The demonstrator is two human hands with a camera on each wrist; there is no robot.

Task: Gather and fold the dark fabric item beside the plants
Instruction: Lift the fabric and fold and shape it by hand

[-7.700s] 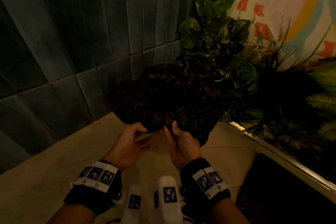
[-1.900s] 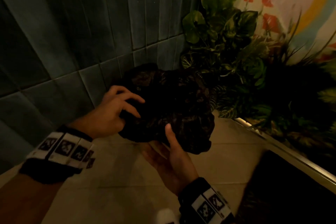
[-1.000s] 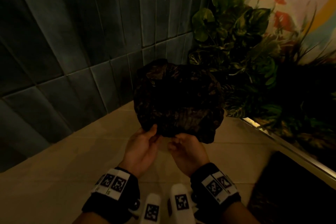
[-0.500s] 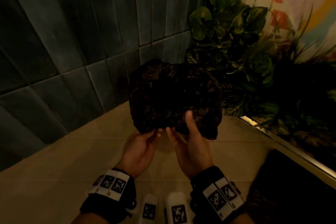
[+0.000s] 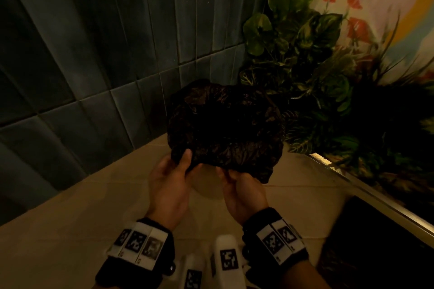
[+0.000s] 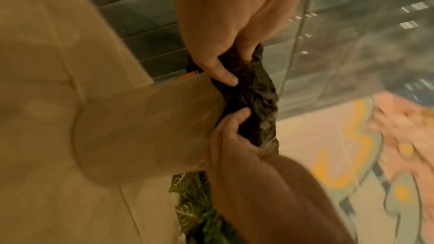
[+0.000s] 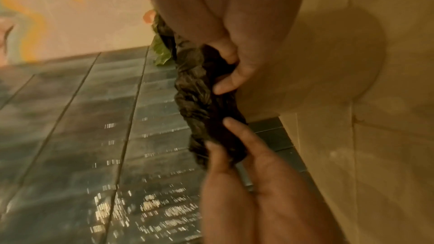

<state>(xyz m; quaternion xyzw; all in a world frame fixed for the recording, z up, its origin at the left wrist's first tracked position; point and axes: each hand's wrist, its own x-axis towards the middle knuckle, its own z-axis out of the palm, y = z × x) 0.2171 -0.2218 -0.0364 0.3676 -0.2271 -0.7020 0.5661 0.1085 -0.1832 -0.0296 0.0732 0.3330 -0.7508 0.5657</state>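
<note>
Beyond the fingertips, dark blue-grey wall tiles [image 5: 98,58] rise from a beige tiled floor [image 5: 70,230]; off to the right of the fingers stand the plants [image 5: 305,58], a mass of broad green leaves in front of a painted wall [image 5: 380,2] with red and yellow shapes. A metal rail [image 5: 366,190] runs below the plants, and a dark mat [image 5: 385,253] lies near the right wrist. Nothing stands between the hands and the fabric [image 5: 225,126], though the plants' leaves crowd close to its right edge. The fabric is a dark, crumpled, faintly patterned bundle held up in the air above the floor, just beyond and above both sets of fingers, left of the plants and in front of the tiles. It hangs roughly as a wide lump, its longer axis running left to right from one hand to the other; its lower right corner droops past the right fingers. The left hand [image 5: 168,185] pinches the lower left edge, thumb on the near face and fingers curled behind. The right hand [image 5: 243,191] grips the lower edge a little way to the right, its fingers curled into the cloth. In the wrist views the gathered edge shows as a bunched ridge between the two thumbs, which are apart. Both wrists wear black bands [image 5: 141,253] with printed markers.
</note>
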